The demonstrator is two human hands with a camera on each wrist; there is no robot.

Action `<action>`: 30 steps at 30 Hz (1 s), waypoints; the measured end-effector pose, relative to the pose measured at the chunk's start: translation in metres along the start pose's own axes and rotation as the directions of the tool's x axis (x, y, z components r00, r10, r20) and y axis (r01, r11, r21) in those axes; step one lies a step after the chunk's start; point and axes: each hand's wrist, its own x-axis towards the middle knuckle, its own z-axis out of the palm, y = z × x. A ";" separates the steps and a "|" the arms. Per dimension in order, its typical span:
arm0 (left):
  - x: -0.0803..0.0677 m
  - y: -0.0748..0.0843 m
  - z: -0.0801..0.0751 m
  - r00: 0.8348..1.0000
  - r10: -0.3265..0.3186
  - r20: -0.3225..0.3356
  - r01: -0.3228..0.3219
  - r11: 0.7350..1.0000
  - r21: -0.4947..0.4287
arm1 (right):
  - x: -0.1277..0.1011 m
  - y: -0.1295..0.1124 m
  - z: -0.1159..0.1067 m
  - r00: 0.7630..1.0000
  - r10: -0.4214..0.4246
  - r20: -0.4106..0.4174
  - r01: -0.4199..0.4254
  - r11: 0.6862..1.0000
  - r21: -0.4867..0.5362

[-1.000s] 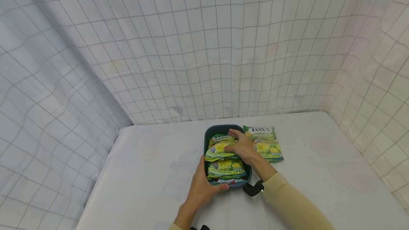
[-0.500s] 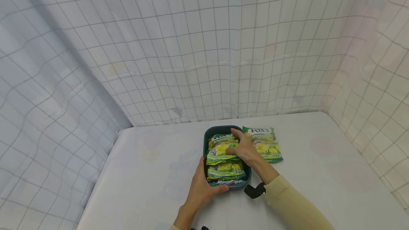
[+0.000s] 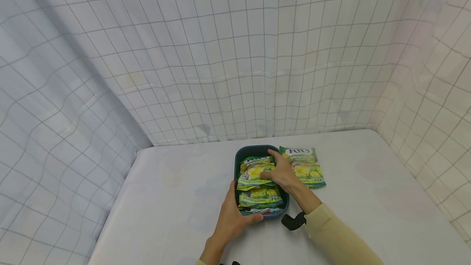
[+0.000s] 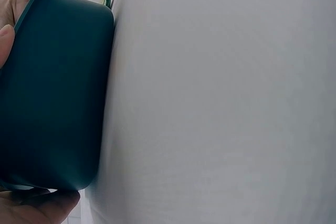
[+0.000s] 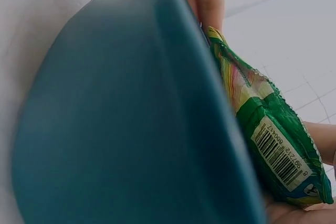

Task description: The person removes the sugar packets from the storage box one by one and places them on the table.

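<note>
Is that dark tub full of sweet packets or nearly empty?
Full. Green packets are stacked past the rim of the dark tub, with more beneath; the right hand rests on top.

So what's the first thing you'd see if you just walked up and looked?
The bright green and yellow candy packets piled in a dark teal tub at the middle of the white table. The right hand rests on the top packet while the left hand holds the tub's near end. One more packet lies flat just right of the tub.
</note>
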 end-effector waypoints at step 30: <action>0.001 0.000 -0.001 1.000 -0.014 0.010 0.015 1.000 -0.027 | -0.010 -0.006 -0.029 0.989 -0.148 0.024 0.148 0.989 0.008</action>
